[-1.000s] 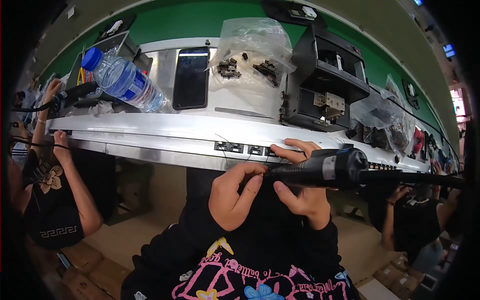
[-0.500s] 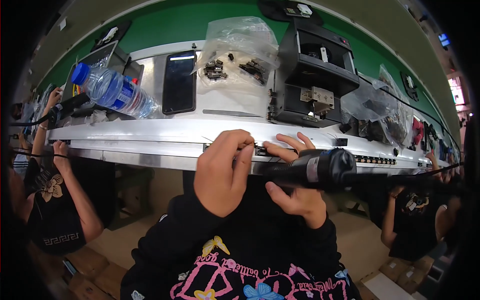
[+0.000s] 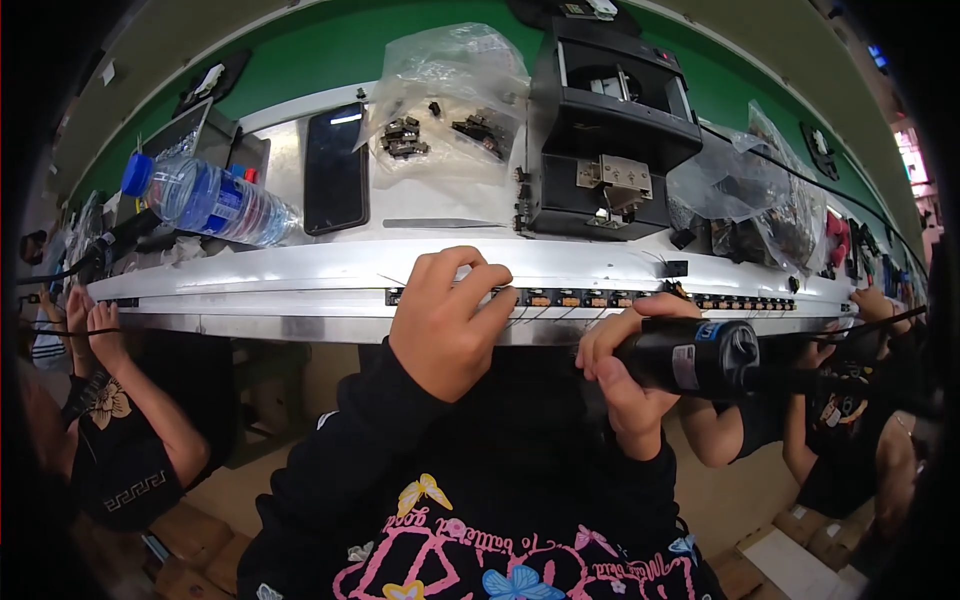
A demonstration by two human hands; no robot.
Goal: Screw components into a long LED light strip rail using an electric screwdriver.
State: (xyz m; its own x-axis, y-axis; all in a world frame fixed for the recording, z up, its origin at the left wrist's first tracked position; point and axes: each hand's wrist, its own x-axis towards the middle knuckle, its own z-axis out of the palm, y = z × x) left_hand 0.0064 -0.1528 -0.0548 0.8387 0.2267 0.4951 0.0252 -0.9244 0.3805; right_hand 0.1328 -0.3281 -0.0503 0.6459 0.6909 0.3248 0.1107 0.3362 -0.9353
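Note:
A long row of small black parts with copper-coloured middles (image 3: 597, 298) lies along the pale metal rail (image 3: 330, 262) at the bench's front edge, thin wires sticking out below. My left hand (image 3: 448, 325) is bent over the row's left portion, fingertips pressed together at the parts; whatever they pinch is hidden. Just below the row, my right hand (image 3: 632, 385) is closed round a black, cylindrical corded electric screwdriver (image 3: 690, 355). Its back end points right, and its tip is hidden.
Behind the rail are a water bottle (image 3: 215, 200), a dark phone (image 3: 336, 170), a clear bag of small metal parts (image 3: 450, 100) and a black machine (image 3: 610, 130). More bagged parts (image 3: 765, 225) lie right. Co-workers' arms (image 3: 150, 385) show at both sides.
My right hand has drawn down and right from the row, and its spread fingers have curled round the screwdriver. More of the row shows. My left hand stays at the rail; the view has shifted slightly.

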